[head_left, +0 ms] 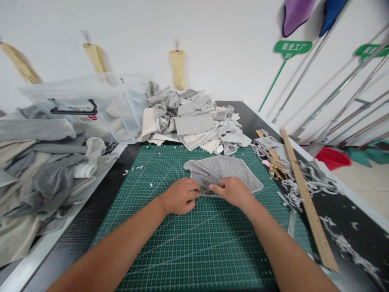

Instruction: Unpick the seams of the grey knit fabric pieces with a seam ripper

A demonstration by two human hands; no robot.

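A grey piece of cloth (231, 170) lies on the green cutting mat (194, 251), somewhat rumpled along its near left side. My left hand (181, 196) is closed at the cloth's near left edge, fingers curled and pinching there. On the near edge, a little to the right, my right hand (233, 191) also grips the cloth, with its thumb pointing left. Between the two hands the fabric is bunched. Part of the edge is hidden under the fingers.
A heap of grey and white cloths (194, 121) stands behind the mat. At left are a clear plastic box (121, 109) and more cloths (45, 174). A wooden ruler (306, 198), gold-handled scissors (276, 172) and fabric scraps (294, 190) lie at right.
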